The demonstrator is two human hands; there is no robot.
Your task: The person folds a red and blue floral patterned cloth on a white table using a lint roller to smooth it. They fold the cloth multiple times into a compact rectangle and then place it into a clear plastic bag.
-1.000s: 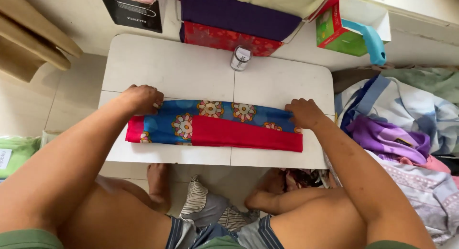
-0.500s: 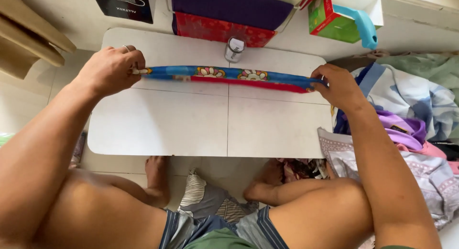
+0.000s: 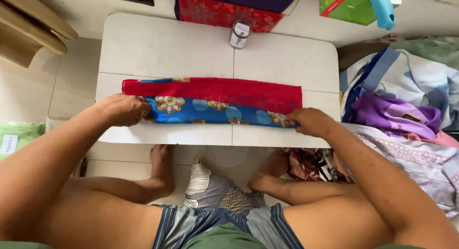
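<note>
White and low, the surface (image 3: pixel 167 48) stands on a tiled floor, and we look straight down at it past our crossed legs.

1. Cloth. We see a long folded cloth (image 3: pixel 215 102) lying flat across the near half of the surface. Its far band is plain red; its near band is blue with flowers. Half a second ago the same cloth was lifted off the surface and stretched into a thin strip between both hands, farther from us; a second ago it lay with the red band nearest us. We judge that one more lengthwise fold has been laid down and the cloth is now narrower and settled.

2. Left hand (image 3: pixel 123 109). It is closed on the left end of the cloth, fingers curled over the near edge, pressing it to the surface.

3. Right hand (image 3: pixel 311 122). It is pinched shut on the right end of the cloth at the near corner, just inside the right edge of the surface.

4. Surroundings. Beyond the cloth, a small white jar (image 3: pixel 239 35) stands near the far edge of the surface. Behind the jar lies a red patterned box (image 3: pixel 220 14). Right of the cloth, off the surface, a heap of clothes (image 3: pixel 406 115) lies on the floor. A green box (image 3: pixel 345 5) sits beyond that heap.
</note>
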